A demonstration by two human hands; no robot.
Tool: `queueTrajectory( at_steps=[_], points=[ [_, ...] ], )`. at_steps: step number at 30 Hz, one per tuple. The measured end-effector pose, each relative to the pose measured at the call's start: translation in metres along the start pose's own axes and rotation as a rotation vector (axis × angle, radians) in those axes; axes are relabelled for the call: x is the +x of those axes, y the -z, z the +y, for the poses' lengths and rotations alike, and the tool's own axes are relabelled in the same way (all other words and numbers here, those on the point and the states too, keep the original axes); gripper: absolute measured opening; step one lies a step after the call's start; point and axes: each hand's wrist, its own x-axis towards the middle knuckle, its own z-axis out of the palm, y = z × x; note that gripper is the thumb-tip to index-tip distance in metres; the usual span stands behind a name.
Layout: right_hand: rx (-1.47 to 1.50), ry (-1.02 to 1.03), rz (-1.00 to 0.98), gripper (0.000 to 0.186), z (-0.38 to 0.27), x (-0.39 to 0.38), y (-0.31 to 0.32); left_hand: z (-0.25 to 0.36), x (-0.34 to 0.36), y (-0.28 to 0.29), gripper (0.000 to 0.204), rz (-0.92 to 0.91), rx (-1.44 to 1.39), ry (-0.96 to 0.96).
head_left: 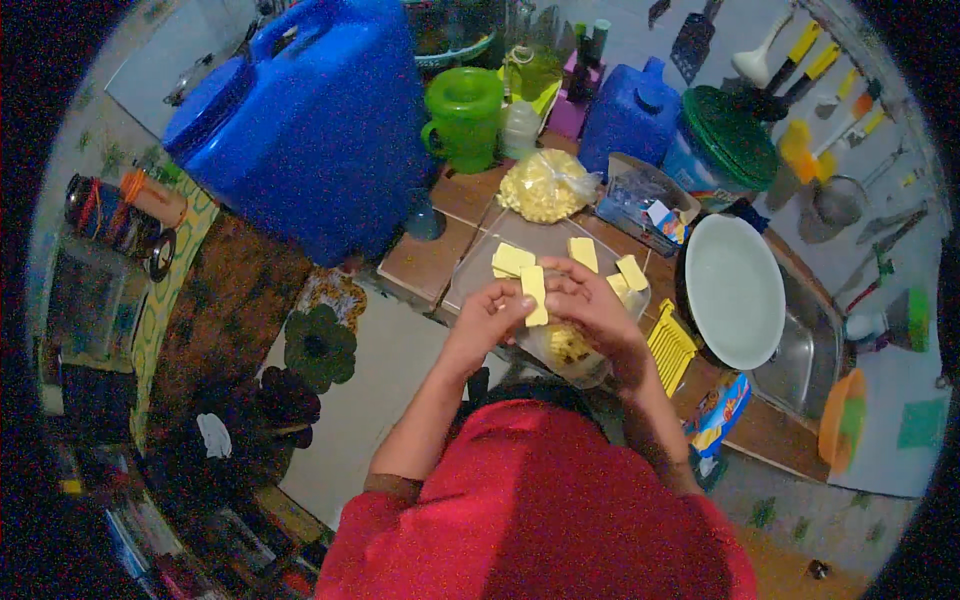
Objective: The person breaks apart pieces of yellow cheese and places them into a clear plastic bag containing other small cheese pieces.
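Note:
My left hand [497, 312] and my right hand [582, 305] meet over a translucent board [472, 276], both closed on a pale yellow rectangular slab [533, 285] held upright in the view. Similar slabs [512, 255] lie on the board beyond and to the right of my hands. Just below my fingers is a clear bag or container [565, 350] with yellow pieces, partly hidden. A tied clear bag of small yellow pieces [530, 188] sits behind the board. A yellow slotted tool [672, 342] lies to the right.
A large white bowl [730, 285] stands beside a steel sink [810, 335]. A blue packet [725, 410] lies at the near edge. Behind are blue jugs [300, 140], a green pitcher [465, 115], a lidded tub [725, 130] and a plastic box [630, 200]. Utensils [800, 60] hang right.

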Motion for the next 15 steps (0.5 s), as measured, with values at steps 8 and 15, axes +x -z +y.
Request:
queueTrajectory(
  at_steps=[8,15],
  points=[
    [0.033,0.058,0.156,0.06,-0.02,-0.046,-0.009,0.009,-0.001,-0.021,0.018,-0.212,0.233,0.041],
    [-0.061,0.084,0.263,0.061,-0.019,-0.059,-0.004,0.004,0.007,-0.03,0.018,-0.278,0.334,-0.067]
  ],
)
